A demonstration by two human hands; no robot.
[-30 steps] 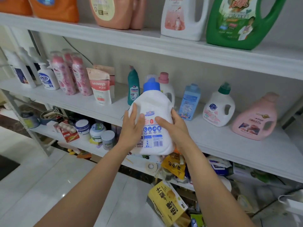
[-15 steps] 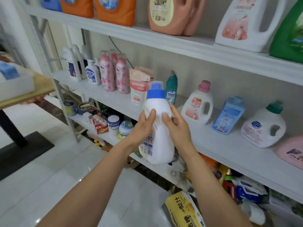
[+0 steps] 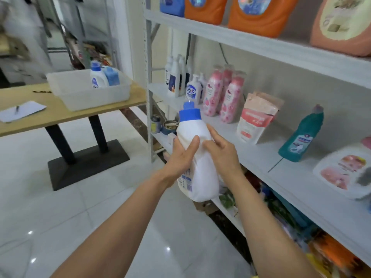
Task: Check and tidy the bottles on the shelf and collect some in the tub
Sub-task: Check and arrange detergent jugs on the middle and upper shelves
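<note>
Beside the shelf (image 3: 261, 157), left grip (image 3: 180, 157) and right grip (image 3: 222, 155) clasp the white bottle (image 3: 202, 177) between them.

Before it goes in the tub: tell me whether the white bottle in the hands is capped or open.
Capped. The white bottle carries a blue cap seated on its neck, held between left hand and right hand.

Glossy white floor tiles (image 3: 96, 221) catch small glints of light. At the far left a wooden table (image 3: 66, 115) stands on a black pedestal base (image 3: 88, 163). Beyond it are blurred grey metal racks (image 3: 80, 31). A pale wall (image 3: 297, 97) runs along the right.
</note>
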